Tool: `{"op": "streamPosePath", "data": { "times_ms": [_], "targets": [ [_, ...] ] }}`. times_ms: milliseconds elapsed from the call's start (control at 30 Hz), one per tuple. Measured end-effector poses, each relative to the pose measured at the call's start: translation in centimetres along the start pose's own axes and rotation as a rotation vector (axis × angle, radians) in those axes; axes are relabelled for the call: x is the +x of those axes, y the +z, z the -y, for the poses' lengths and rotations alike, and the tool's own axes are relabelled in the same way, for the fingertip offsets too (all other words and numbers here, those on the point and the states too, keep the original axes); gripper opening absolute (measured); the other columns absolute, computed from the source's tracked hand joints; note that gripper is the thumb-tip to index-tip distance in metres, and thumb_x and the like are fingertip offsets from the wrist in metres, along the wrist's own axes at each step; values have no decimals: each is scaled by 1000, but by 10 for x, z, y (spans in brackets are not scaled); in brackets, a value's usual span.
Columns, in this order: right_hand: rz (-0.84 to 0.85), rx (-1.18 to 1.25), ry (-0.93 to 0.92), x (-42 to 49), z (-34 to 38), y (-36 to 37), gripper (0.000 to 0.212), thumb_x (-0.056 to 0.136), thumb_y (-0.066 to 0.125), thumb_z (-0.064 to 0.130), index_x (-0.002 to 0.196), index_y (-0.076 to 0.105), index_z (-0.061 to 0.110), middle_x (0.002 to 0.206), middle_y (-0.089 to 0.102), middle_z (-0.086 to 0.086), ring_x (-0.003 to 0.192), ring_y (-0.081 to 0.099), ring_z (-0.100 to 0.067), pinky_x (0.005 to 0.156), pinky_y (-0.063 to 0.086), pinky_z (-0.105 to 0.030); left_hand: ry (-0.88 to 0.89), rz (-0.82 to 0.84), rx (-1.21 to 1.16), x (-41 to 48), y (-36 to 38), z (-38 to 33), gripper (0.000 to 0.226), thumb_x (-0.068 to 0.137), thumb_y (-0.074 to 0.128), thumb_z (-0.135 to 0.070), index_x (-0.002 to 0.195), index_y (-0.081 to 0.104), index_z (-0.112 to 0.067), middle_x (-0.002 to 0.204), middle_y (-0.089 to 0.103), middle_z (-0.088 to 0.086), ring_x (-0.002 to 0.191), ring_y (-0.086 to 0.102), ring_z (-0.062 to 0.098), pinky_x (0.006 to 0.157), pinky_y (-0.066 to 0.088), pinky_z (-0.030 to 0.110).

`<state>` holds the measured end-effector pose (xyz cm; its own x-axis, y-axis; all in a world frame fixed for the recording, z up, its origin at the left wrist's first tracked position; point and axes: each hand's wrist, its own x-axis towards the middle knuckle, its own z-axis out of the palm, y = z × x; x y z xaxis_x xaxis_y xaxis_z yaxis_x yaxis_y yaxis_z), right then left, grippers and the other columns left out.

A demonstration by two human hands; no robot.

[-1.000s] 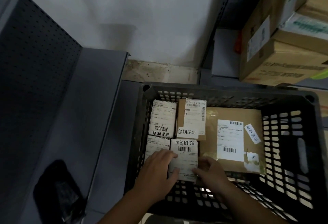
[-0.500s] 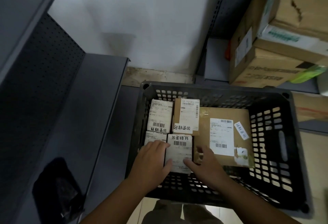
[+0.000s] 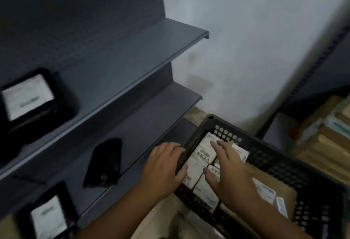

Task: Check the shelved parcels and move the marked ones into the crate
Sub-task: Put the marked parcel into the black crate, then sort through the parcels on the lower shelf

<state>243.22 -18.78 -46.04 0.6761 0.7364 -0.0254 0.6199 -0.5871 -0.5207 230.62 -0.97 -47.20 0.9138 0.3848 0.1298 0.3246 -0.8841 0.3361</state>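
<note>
Grey shelves (image 3: 132, 64) run down the left against a white wall (image 3: 246, 49), and the crate (image 3: 284, 163) sits on the floor right at their foot, so it's a short reach from shelf to crate I guess.

Inside it, white parcels (image 3: 204, 151) are packed edge to edge along the left wall, with a brown parcel (image 3: 274, 180) lying flat next to them. The right hand (image 3: 233, 174) is spread wide, palm down over the white ones, holding nothing. Looks to me like it's pressing or squaring them up so they sit tight. The left hand (image 3: 162, 168) is at the crate's left rim, fingers over the top and thumb inside against a parcel. Probably steadying the crate, but it's too blurry to tell if it's actually gripping.

Two labelled bags (image 3: 32, 98) and a plain-looking black bag (image 3: 106, 163) are on the shelves, well apart from both hands, so I'd say there's checking left to do. Cardboard boxes (image 3: 325, 140) are stacked off to the right.
</note>
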Motion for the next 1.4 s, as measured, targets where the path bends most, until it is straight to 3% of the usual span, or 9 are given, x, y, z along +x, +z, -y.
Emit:
{"op": "streamPosePath", "data": {
  "times_ms": [133, 333, 500, 633, 867, 1033, 1167, 1300, 1400],
  "targets": [
    [51, 61, -275, -3, 37, 2, 77, 91, 69, 43, 157, 34, 22, 158, 36, 1, 143, 39, -20, 112, 42, -36, -211, -130, 64, -62, -36, -3, 48, 94, 50, -52, 129, 65, -25, 131, 60, -8, 123, 54, 13, 105, 42, 33],
    [193, 89, -595, -46, 114, 28, 71, 96, 59, 49, 157, 31, 25, 157, 32, 5, 143, 34, -17, 111, 43, -41, -509, -233, 134, -182, -73, -14, 51, 96, 48, -54, 136, 60, -25, 135, 57, -7, 126, 53, 14, 108, 42, 35],
    [359, 77, -866, -101, 203, 53, 71, 99, 49, 54, 160, 18, 34, 160, 13, 19, 148, 18, -5, 119, 28, -28, -782, -380, 220, -298, -106, -16, 47, 95, 52, -51, 131, 62, -24, 132, 58, -7, 124, 54, 14, 109, 39, 30],
    [469, 77, -1041, -157, 265, 79, 65, 100, 47, 54, 157, 22, 35, 158, 13, 22, 147, 15, 0, 118, 22, -22, -965, -496, 264, -385, -122, -25, 46, 94, 54, -51, 132, 60, -26, 133, 57, -10, 123, 54, 13, 105, 46, 34],
    [629, 101, -1318, -275, 360, 142, 49, 98, 56, 48, 144, 42, 35, 156, 24, 20, 143, 28, -4, 110, 40, -28, -1306, -596, 299, -553, -125, -37, 48, 93, 54, -54, 131, 61, -25, 131, 58, -8, 121, 55, 16, 104, 46, 34],
    [634, 144, -1467, -360, 428, 176, 39, 94, 64, 43, 130, 51, 33, 153, 31, 15, 136, 36, -7, 98, 47, -31, -1468, -675, 354, -656, -143, -45, 48, 95, 51, -56, 133, 59, -27, 131, 57, -10, 122, 54, 12, 105, 40, 27],
    [644, 140, -1558, -418, 471, 197, 46, 94, 64, 45, 135, 48, 33, 153, 31, 12, 136, 36, -10, 104, 45, -35, -1532, -739, 386, -713, -153, -50, 46, 95, 53, -54, 132, 59, -27, 131, 57, -10, 121, 52, 11, 104, 38, 24],
    [729, 146, -1612, -459, 498, 214, 31, 93, 66, 38, 115, 45, 36, 157, 27, 13, 142, 30, -9, 104, 42, -32, -1583, -792, 339, -750, -153, -44, 42, 96, 52, -54, 129, 60, -28, 128, 56, -13, 118, 53, 9, 99, 41, 23],
    [769, 120, -1654, -477, 524, 230, 32, 92, 66, 39, 111, 41, 39, 158, 22, 15, 144, 27, -7, 106, 40, -31, -1606, -808, 306, -768, -154, -27, 42, 97, 51, -54, 130, 59, -29, 129, 55, -14, 118, 53, 8, 98, 42, 23]
  ]
}}
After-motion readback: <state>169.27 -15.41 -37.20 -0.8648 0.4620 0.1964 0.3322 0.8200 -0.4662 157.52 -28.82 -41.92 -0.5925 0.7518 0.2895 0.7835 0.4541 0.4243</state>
